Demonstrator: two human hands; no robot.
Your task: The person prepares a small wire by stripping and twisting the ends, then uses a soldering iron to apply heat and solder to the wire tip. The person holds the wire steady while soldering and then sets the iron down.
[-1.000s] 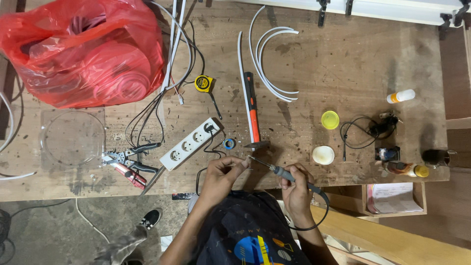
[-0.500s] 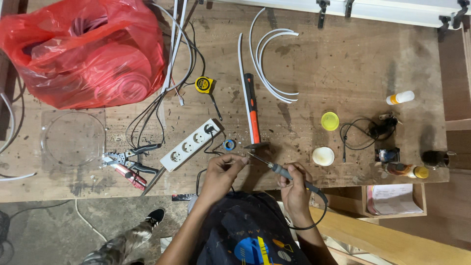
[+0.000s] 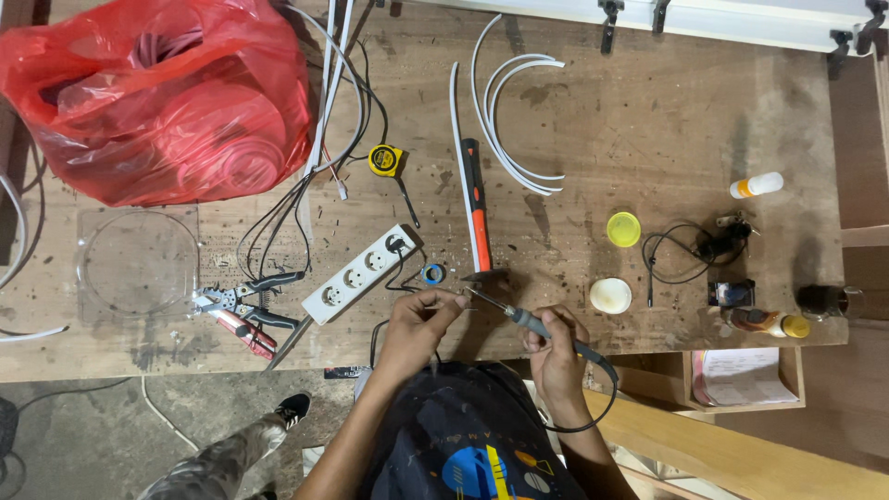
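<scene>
At the far left of the wooden table (image 3: 648,120), a crumpled red plastic bag (image 3: 157,97) holds coiled cable; below it, a clear round plastic dish (image 3: 137,264) lies empty. Rightward, past the white four-socket power strip (image 3: 361,273), my left hand (image 3: 417,319) pinches a small wire end. My right hand (image 3: 554,347) grips the grey-handled soldering iron (image 3: 532,322), its long axis slanting up-left, tip just right of my left fingers (image 3: 451,298).
</scene>
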